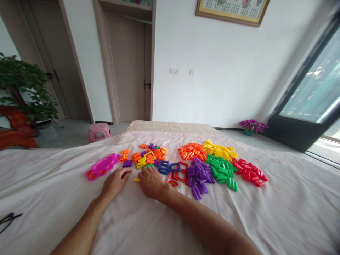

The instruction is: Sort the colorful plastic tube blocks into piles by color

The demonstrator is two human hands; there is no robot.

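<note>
My left hand (116,181) rests on the pale cloth with its fingers apart, holding nothing, just right of a pink tray (102,165) and below small purple pieces (127,163). My right hand (151,182) is curled palm down beside a yellow piece (136,180); what its fingers hold, if anything, is hidden. Above it lies a mixed pile of orange, yellow and purple pieces (156,154). To its right are blue square frames (163,167) and red frames (181,176).
Sorted piles of purple (199,173), orange (192,151), yellow (220,150), green (221,169) and red pieces (248,171) cover the right side of the cloth (287,198). Glasses (10,219) lie at the left edge. A pink stool (100,131) stands beyond.
</note>
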